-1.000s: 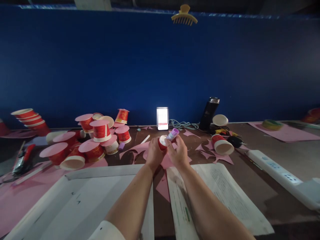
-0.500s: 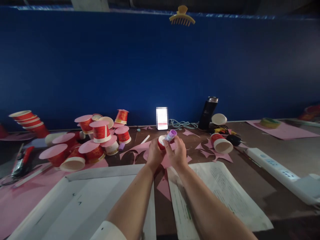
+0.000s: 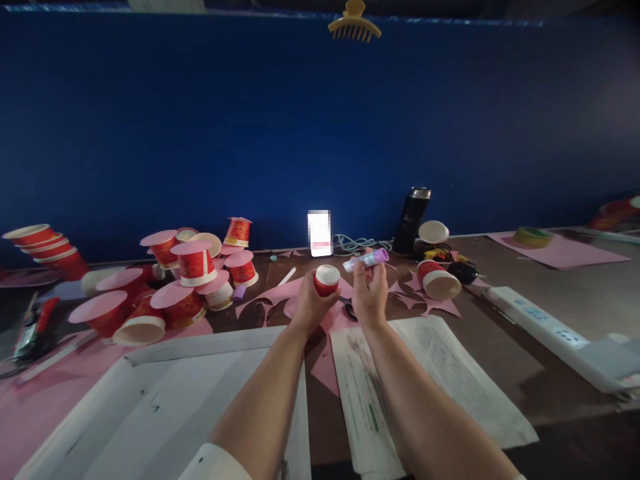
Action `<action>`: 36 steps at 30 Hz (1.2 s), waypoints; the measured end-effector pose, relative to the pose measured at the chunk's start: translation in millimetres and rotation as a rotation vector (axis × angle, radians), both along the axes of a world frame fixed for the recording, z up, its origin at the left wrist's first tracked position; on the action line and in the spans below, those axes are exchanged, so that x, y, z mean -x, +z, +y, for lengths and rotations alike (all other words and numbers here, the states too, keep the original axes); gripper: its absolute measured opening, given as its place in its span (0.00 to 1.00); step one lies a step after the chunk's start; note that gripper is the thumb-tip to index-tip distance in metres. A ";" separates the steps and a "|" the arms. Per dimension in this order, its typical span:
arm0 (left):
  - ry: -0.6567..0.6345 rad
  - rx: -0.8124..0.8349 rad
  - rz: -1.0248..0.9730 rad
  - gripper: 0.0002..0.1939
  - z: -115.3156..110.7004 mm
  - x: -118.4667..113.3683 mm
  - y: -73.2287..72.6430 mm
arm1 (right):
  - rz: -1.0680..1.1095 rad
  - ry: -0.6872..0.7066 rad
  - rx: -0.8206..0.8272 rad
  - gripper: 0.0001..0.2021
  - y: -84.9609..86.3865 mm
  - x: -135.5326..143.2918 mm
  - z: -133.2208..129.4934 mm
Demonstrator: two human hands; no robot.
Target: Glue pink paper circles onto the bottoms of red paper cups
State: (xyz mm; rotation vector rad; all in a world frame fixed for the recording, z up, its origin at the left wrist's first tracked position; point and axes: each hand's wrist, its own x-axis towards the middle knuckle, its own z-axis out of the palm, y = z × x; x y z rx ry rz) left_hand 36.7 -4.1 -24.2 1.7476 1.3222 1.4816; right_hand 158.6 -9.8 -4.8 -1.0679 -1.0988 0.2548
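My left hand [image 3: 313,303] is wrapped round a red paper cup [image 3: 327,283], whose white round end faces up. Just to the right, my right hand [image 3: 371,293] grips a purple glue stick [image 3: 369,259], held nearly level and apart from the cup. Under and between the hands lie pink paper scraps [image 3: 275,295] and part of a pair of dark scissors [image 3: 347,308]. To the left is a cluster of red cups [image 3: 193,263], several with pink paper discs on them. A small purple cap [image 3: 240,292] rests beside these cups.
A lit phone [image 3: 320,233] leans on the blue wall, with a pale cable [image 3: 357,245] and a black flask [image 3: 413,220] to its right. A white power strip [image 3: 540,323] lies at right. In front are a white tray [image 3: 200,400] and a printed sheet [image 3: 440,373].
My right hand has moved right, taking the glue stick away from the cup and tilting it flatter. The cup's white end now shows uncovered. The view has shifted slightly.
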 end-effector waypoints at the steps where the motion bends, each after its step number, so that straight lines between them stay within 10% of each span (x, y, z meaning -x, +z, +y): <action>1: -0.012 -0.003 0.005 0.22 -0.4 0.0 0.2 | -0.008 0.007 -0.003 0.25 -0.4 -0.1 0.3; 11: -0.103 -0.002 -0.019 0.24 -6.4 1.2 3.9 | -0.126 -0.063 0.223 0.19 -8.7 -10.4 10.4; 19: -0.103 -0.083 0.068 0.24 -4.3 0.6 1.7 | -0.084 0.110 0.030 0.25 -1.1 -4.9 3.3; 29: -0.166 -0.013 -0.016 0.27 -6.7 0.2 2.0 | -0.219 -0.158 0.177 0.18 -0.9 -13.3 5.4; 36: -0.124 -0.051 0.055 0.22 -3.9 0.5 -4.6 | -0.155 0.059 0.020 0.25 4.2 -4.9 -1.5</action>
